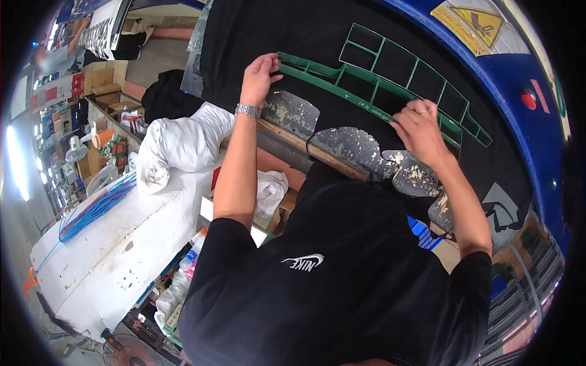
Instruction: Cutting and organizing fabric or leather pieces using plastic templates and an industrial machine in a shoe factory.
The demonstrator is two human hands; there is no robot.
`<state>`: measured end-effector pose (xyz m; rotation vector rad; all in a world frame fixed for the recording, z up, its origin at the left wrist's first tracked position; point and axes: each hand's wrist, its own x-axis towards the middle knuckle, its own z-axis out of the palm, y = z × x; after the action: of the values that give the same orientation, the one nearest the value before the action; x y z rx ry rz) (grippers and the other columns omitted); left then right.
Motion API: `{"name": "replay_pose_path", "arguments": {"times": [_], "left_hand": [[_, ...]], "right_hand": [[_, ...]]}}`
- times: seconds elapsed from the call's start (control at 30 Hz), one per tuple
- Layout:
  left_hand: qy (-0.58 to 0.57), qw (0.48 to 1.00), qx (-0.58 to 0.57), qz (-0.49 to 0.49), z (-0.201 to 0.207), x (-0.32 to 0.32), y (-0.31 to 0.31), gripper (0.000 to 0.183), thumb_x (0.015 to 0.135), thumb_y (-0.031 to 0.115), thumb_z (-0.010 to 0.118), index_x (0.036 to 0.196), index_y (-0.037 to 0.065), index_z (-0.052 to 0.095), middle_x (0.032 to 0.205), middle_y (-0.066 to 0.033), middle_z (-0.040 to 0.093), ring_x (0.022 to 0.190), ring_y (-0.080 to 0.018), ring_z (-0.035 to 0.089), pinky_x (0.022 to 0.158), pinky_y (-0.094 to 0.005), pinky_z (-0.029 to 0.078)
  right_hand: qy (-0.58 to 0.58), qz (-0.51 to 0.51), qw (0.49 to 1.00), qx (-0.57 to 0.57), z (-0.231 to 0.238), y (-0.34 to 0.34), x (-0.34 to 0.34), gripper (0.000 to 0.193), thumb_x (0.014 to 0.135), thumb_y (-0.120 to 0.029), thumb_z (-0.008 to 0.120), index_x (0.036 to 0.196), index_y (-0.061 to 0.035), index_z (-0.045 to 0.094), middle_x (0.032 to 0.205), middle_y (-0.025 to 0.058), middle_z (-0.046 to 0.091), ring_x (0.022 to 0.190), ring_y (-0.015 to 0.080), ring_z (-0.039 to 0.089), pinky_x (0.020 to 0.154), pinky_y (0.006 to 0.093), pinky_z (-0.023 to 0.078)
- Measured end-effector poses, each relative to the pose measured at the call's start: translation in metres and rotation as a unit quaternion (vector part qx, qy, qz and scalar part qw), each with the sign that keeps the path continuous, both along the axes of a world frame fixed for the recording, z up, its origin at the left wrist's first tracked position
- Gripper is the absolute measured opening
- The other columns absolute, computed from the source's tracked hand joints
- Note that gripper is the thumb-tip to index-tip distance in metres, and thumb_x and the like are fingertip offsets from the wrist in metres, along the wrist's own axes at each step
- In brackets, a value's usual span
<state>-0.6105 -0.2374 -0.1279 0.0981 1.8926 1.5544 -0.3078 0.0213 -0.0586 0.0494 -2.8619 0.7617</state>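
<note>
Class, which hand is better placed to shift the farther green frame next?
Probably the right hand: it is closer to the farther frame; the left hand holds the left end of the nearer frame.

Head-worn L fisheye cam looks dwn frm abv, v. wide, w/ both hands [259,79] fairly nr.

We are seeing deep green along the held compartmented frame [329,89], marked with pale writing, and green again, with lighter edges, on the second frame [361,47]. The fabric [244,30] is showing plain black; the worn boards [348,146] are showing dark grey mottled with cream. We are noticing a blue machine casing [537,91], a red button [528,99], a yellow-and-black warning sign [476,24], a scuffed white tabletop [122,244], blue-and-reddish cord [101,210], a silver wristwatch [248,110] and a black T-shirt [342,305] bearing a white logo [304,262].
</note>
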Motion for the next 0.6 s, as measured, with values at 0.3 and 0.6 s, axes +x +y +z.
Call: {"name": "replay_pose_path", "arguments": {"times": [0.3, 0.6], "left_hand": [[0.459, 0.853, -0.171, -0.18, 0.0, 0.027, 0.003, 0.034, 0.084, 0.014, 0.078, 0.115, 0.004, 0.068, 0.105, -0.0113, 0.065, 0.1, -0.0226, 0.064, 0.077, -0.0326, 0.054], [0.211, 0.943, 0.189, -0.174, 0.097, 0.034, 0.054, 0.055, 0.088, -0.003, 0.072, 0.138, 0.006, 0.05, 0.091, 0.0002, 0.061, 0.087, -0.007, 0.06, 0.079, -0.0243, 0.052]], "right_hand": [[0.021, -0.023, 0.999, -0.016, 0.085, -0.032, 0.078, 0.019, 0.076, -0.005, 0.077, 0.084, -0.0027, 0.06, 0.08, 0.0088, 0.056, 0.078, 0.0303, 0.056, 0.088, 0.0443, 0.045], [-0.078, -0.009, 0.997, 0.017, -0.01, -0.088, 0.177, 0.016, 0.077, -0.007, 0.078, 0.081, -0.0066, 0.062, 0.078, 0.0064, 0.057, 0.081, 0.0248, 0.058, 0.087, 0.042, 0.045]]}}
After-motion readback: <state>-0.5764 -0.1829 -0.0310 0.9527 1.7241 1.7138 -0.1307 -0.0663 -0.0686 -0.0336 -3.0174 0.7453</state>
